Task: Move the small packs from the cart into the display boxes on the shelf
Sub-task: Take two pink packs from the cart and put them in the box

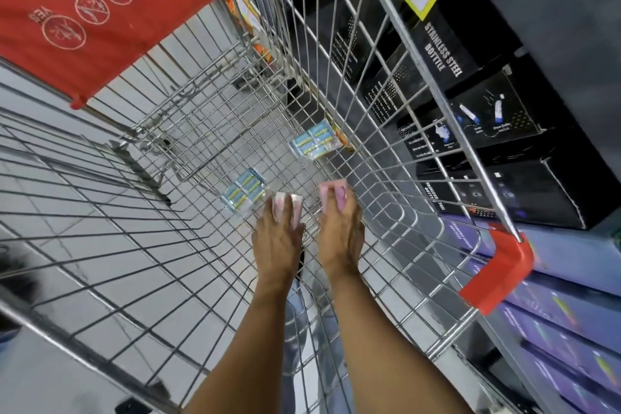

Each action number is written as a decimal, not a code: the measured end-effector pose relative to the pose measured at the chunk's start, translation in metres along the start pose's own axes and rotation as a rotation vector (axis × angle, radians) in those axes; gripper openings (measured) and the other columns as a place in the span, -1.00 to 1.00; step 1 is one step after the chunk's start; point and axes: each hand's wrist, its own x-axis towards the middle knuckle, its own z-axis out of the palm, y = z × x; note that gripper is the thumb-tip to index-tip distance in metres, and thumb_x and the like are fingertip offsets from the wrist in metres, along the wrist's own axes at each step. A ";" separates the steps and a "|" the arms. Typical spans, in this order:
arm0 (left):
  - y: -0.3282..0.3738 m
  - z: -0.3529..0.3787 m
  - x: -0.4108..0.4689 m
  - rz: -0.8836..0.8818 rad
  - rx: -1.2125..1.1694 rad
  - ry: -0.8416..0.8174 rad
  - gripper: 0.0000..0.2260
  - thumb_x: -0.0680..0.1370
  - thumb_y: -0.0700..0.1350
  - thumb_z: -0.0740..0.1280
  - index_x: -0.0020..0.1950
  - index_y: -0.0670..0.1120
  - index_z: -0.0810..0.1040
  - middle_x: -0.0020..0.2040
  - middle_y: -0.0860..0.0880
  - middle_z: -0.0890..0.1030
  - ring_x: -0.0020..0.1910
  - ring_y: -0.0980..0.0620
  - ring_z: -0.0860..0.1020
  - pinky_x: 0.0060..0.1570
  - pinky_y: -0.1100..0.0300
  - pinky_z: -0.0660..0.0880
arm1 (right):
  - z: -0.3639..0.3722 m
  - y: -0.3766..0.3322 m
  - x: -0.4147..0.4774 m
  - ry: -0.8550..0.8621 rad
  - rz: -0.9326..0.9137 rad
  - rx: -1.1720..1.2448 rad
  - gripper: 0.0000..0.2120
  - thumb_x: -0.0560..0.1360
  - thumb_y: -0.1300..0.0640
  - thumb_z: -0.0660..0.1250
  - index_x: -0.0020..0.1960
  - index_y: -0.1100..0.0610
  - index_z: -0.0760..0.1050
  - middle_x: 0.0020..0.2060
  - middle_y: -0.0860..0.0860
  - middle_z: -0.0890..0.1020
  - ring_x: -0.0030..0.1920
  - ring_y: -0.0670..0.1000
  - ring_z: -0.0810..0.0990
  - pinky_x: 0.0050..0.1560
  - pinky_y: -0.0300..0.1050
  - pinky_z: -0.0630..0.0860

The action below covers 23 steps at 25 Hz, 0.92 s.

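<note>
Both my arms reach down into the wire cart [188,151]. Two small light-blue packs lie on its mesh floor. The nearer pack [244,191] lies just beyond the fingertips of my left hand [279,232], at its left edge; I cannot tell if they touch. The farther pack [314,141] rests by the cart's right wall, well beyond my right hand [340,225]. Both hands point downward with fingers extended and long pale-pink nails, holding nothing. No display boxes for these packs are in sight.
The cart's red child-seat flap [97,10] stands at the upper left, and a red corner bumper [497,276] at the right. Shelves on the right hold black stainless steel bottle boxes [447,57] and purple boxes [564,312]. Grey tiled floor shows through the mesh.
</note>
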 end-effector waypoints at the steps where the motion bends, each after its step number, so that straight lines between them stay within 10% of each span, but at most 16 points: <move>1: 0.003 -0.001 0.003 0.019 0.004 -0.018 -0.48 0.53 0.01 0.28 0.43 -0.03 0.20 0.44 -0.27 0.23 0.19 -0.27 0.44 0.03 -0.11 0.52 | -0.002 0.002 0.002 -0.002 0.062 0.020 -0.46 0.51 0.17 0.35 0.45 0.04 0.26 0.45 0.21 0.22 0.30 0.19 0.37 0.12 0.10 0.55; 9: 0.004 -0.008 0.014 -0.007 0.039 -0.126 -0.41 0.55 0.09 0.23 0.49 0.09 0.03 0.49 -0.16 0.13 0.33 -0.20 0.32 0.01 -0.08 0.56 | -0.009 0.005 0.005 -0.038 0.097 -0.002 -0.34 0.50 0.11 0.37 0.50 0.01 0.12 0.48 0.19 0.15 0.27 0.15 0.40 0.02 0.00 0.61; 23: 0.030 -0.065 0.007 -0.121 -0.282 0.298 -0.44 0.48 0.07 0.33 0.40 -0.08 0.25 0.33 -0.21 0.39 0.23 -0.20 0.41 0.04 -0.09 0.51 | -0.064 -0.029 -0.011 0.148 -0.106 0.117 -0.45 0.50 0.11 0.38 0.43 0.06 0.29 0.40 0.21 0.31 0.23 0.21 0.44 -0.01 0.08 0.59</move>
